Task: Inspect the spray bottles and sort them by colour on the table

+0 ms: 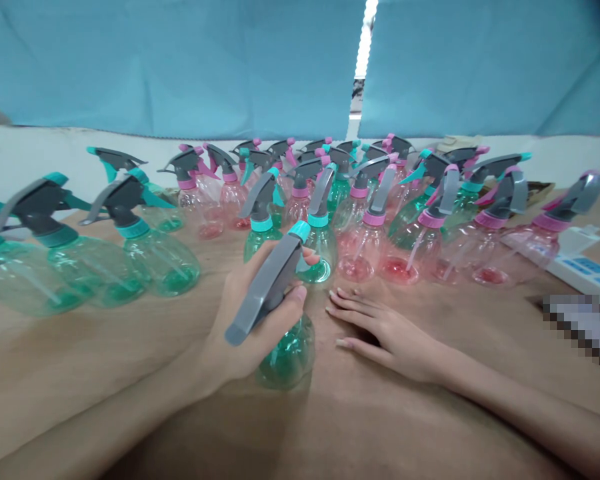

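Note:
My left hand (pixel 253 337) is wrapped round the neck of a green spray bottle (pixel 287 357), whose grey sprayer head with a turquoise nozzle points away from me. The bottle is upright, low over the table or standing on it; I cannot tell which. My right hand (pixel 385 333) rests on the table to the right of it, fingers stretched out and apart, holding nothing. Just beyond my fingertips stand a green spray bottle (pixel 323 253) with a turquoise collar and a clear pink spray bottle (pixel 357 260) with a pink collar.
Several green bottles (pixel 163 260) stand at the left, and several pink ones (pixel 485 253) at the right. More bottles crowd the back of the wooden table (pixel 180 400). A white and blue box (pixel 587 267) lies at the right. A blue curtain (pixel 180 67) hangs behind.

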The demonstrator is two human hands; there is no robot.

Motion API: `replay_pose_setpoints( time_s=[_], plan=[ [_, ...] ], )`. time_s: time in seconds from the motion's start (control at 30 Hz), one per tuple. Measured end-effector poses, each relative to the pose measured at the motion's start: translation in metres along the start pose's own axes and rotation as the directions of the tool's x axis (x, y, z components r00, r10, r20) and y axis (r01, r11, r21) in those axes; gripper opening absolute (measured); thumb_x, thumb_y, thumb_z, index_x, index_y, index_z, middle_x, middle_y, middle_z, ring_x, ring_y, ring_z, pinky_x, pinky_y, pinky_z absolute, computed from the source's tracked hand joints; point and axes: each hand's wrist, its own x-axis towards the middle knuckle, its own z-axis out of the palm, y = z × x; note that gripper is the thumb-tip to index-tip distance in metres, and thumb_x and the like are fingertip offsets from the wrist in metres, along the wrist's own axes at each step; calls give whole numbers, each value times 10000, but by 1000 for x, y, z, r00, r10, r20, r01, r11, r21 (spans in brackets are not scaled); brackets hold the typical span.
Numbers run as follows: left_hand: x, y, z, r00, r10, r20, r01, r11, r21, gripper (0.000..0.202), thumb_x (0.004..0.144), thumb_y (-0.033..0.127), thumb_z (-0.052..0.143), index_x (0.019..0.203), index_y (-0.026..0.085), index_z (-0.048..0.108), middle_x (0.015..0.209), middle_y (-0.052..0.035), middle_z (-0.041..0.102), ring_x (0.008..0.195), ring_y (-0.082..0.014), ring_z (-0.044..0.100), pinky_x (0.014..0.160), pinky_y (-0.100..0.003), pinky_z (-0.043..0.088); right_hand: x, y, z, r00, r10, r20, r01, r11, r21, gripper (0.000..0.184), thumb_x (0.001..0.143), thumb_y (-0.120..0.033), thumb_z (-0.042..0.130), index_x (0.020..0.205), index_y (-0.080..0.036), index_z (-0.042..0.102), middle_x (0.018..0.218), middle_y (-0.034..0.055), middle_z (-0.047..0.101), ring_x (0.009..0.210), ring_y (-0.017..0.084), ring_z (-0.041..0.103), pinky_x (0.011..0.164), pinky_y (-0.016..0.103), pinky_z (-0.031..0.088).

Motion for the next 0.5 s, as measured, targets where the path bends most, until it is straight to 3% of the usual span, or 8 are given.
replay_pose_setpoints(
  time_s=[0.13, 0.43, 0.5],
  plan=[
    [1, -1, 1, 1000, 21, -8, -21, 1000, 9, 277, 725, 268, 574, 995, 327, 555, 623, 32, 537, 501, -200, 537, 473, -314, 441, 0, 0, 0, 1000, -1, -16, 1, 1000, 25, 570, 969, -506, 461, 1458, -215, 419, 1538, 66, 360, 1431, 253, 293, 1167, 484, 277],
    [0, -1, -5, 997, 72, 30, -75, 991, 106, 256, 778, 207, 511, 1010, 236, 616, 703, 33, 556, 565, -140, 513, 543, -267, 444, 0, 0, 1, 1000, 2, -12, -1, 1000, 12, 579, 969, -514, 455, 1456, -202, 424, 1534, 72, 367, 1431, 253, 294, 1170, 479, 271],
    [0, 0, -6, 997, 72, 41, -77, 990, 122, 264, 778, 207, 500, 1009, 239, 625, 664, 45, 531, 521, -131, 479, 504, -257, 430, 0, 1, 2, 1000, 2, -12, -2, 1000, 15, 576, 968, -512, 458, 1456, -207, 423, 1537, 68, 362, 1431, 253, 292, 1172, 482, 265]
  ],
)
